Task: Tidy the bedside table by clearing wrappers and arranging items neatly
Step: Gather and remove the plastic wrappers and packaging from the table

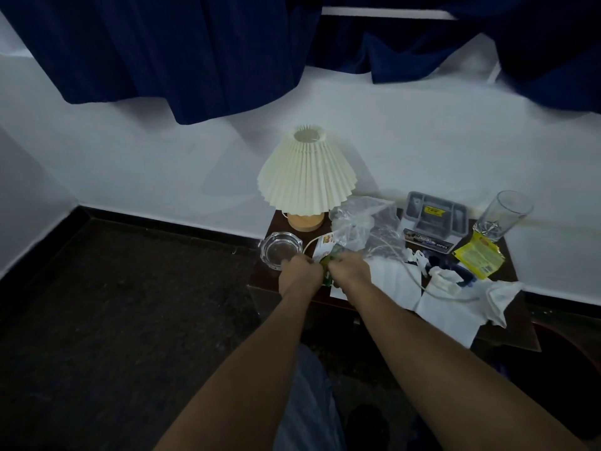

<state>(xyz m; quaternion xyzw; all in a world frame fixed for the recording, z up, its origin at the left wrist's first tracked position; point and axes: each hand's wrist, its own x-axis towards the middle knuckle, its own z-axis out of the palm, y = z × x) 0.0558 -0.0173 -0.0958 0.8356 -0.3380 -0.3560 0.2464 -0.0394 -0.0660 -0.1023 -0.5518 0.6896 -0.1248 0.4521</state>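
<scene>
A dark bedside surface carries a pleated lamp, a clear plastic bag and a glass ashtray. At its front edge, left hand and right hand meet, fingers pinched around a green wrapper.

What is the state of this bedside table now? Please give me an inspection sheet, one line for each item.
Surface: dark wooden table, mostly covered.
Job's things: green wrapper held in both hands; yellow packet at the right; clear plastic bag in the middle.
Clutter: white tissues; lamp at the back left; glass ashtray; grey box; drinking glass, upright.
Grips: left hand and right hand both closed on the wrapper.
Cables: white cord lies across the tissues.
Surroundings: white wall, blue curtain, dark floor.
</scene>
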